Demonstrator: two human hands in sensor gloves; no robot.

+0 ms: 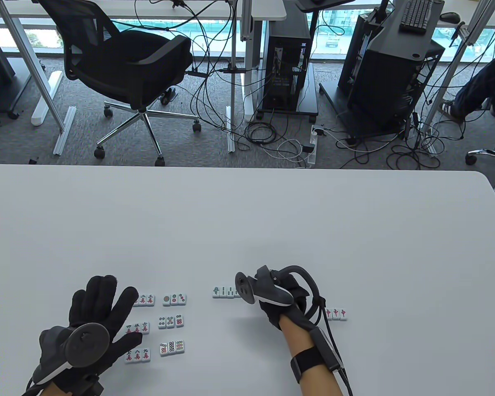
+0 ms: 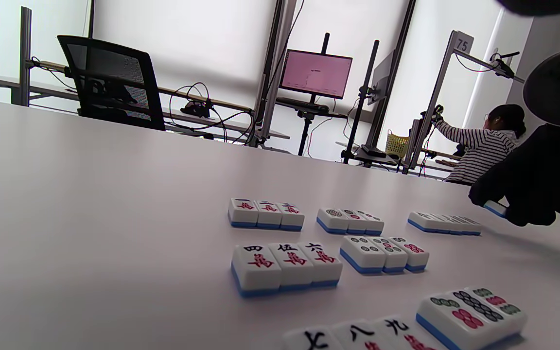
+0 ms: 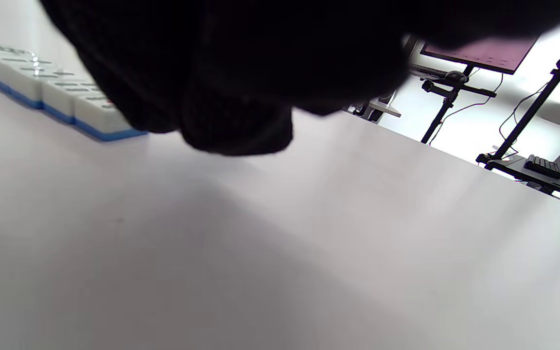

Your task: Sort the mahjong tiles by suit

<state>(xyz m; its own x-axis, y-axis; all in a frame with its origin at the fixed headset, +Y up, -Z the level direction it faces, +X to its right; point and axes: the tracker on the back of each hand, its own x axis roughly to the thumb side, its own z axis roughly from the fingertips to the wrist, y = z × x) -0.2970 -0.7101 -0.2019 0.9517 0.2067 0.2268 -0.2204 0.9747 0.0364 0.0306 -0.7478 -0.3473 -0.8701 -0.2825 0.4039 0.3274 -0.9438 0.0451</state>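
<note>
Right hand [image 1: 282,303] near table's [image 1: 247,214] near edge, fingers curled down at right end of bamboo tile row [image 1: 227,292]; left wrist view shows blue-backed tile [image 2: 495,208] under my fingertips, grip itself unclear. Red-character tiles [image 1: 336,314] just right of that hand. Left hand [image 1: 95,321] flat, fingers spread, holding nothing, over left ends of three character-suit rows [image 2: 287,265]. Three circle-suit rows [image 1: 174,323] right of those. Office chair [image 1: 123,70] far beyond table.
</note>
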